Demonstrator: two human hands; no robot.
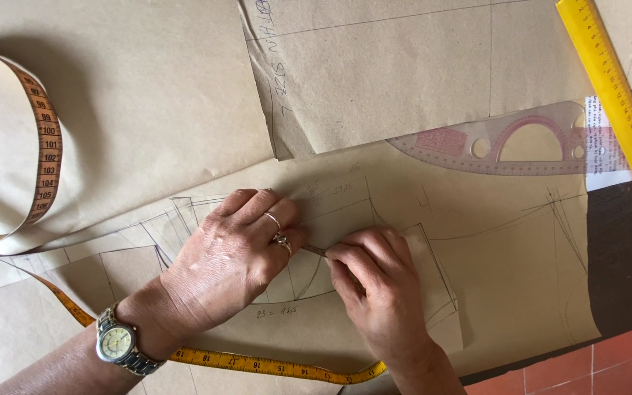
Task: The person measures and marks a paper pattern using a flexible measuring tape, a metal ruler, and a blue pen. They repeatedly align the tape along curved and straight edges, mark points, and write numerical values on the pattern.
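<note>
My left hand (232, 256), with rings and a wristwatch (118, 344), lies flat on a sheet of brown pattern paper (506, 271) and presses down a smaller translucent pattern piece (345, 208). Beside it, my right hand (378, 285) pinches a thin pencil (314, 250) whose tip points left toward the left hand's fingers. Pencilled curves and straight lines cover the paper around both hands.
A yellow-orange measuring tape (45, 146) loops at the left and runs under my wrists (257, 362). A clear curved ruler (506, 150) lies at upper right, a yellow straight ruler (616, 102) at the right edge. More brown paper sheets (389, 66) overlap above. Red floor tiles (608, 358) show at lower right.
</note>
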